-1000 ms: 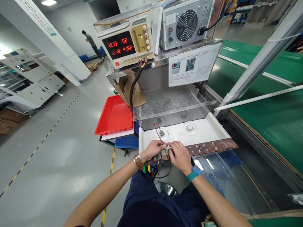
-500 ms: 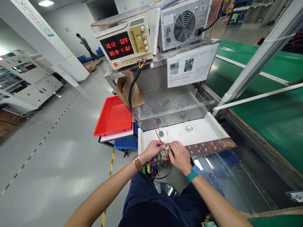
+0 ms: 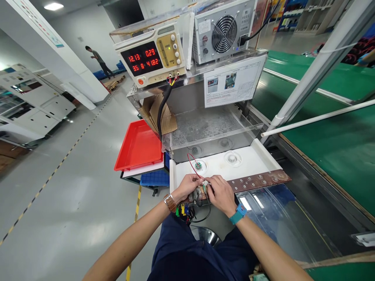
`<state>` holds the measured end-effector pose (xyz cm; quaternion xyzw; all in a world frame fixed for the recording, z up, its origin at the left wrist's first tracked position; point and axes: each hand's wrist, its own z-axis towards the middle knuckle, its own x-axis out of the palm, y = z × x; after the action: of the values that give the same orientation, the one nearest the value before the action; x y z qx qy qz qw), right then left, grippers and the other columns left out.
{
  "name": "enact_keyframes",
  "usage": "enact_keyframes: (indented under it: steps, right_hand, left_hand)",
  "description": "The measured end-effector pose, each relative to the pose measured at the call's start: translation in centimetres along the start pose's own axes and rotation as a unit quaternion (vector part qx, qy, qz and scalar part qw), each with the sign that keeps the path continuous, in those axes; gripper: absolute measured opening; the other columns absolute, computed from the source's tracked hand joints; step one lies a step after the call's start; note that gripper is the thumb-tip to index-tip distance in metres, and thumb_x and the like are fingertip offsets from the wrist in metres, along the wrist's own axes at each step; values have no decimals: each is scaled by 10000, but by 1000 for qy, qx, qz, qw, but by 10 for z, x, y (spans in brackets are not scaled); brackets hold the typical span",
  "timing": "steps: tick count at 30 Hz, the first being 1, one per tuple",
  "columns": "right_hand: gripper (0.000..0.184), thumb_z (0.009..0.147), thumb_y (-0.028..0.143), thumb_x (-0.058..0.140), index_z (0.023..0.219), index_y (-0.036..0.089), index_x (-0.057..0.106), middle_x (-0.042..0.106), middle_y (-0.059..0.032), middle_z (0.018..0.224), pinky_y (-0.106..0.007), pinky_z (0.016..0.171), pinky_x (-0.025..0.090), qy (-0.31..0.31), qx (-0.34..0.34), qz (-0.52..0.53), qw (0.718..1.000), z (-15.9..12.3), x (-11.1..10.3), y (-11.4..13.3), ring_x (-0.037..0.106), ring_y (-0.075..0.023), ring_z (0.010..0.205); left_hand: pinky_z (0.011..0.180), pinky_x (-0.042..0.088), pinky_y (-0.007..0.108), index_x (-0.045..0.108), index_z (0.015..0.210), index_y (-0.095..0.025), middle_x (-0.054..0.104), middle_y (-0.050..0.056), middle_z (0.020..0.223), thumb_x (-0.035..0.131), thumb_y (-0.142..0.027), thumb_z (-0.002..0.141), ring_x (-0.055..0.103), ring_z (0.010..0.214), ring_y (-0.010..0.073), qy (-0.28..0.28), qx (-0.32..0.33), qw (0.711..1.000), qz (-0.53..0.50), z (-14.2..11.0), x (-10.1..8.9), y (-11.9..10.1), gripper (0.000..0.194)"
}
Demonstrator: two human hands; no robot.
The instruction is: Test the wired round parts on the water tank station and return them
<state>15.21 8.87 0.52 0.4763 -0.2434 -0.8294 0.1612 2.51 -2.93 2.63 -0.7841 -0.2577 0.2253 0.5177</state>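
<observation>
A small round green circuit board (image 3: 198,166) sits in the left round recess of a white fixture (image 3: 216,166). From it a thin red wire (image 3: 191,157) loops up and down to my fingertips. My left hand (image 3: 187,186) pinches this wire at the fixture's front edge. Close beside it, my right hand (image 3: 220,193) is closed with its fingertips by the wire's end; what exactly they grip is hidden. Just below the fingertips is a green-sleeved clip (image 3: 204,189) with a black lead (image 3: 209,210). Several coloured clips (image 3: 182,210) hang under my left wrist.
A brown strip with studs (image 3: 260,179) runs along the fixture's front. Behind stands a metal shelf with a power supply (image 3: 149,54) showing lit red digits. A red tray (image 3: 137,146) is at left, a green conveyor (image 3: 331,156) at right. Another person (image 3: 99,60) stands far back.
The view has shifted slightly. Both hands stay together at the wire, with almost no visible movement; some digits on the power supply display look different.
</observation>
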Motion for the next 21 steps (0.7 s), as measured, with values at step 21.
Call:
enact_keyframes:
  steps: [21]
  right_hand:
    - [237,913,140,454,1088,182,608,617,-87,935,-370,804,442,0,2,-9,1000,0,-1,0,540,-250,944]
  left_hand:
    - [614,423,241,721,773,-130,661,35,683,762,-485,675,560,615,116,18,-9,1000,18,4,0,2,370]
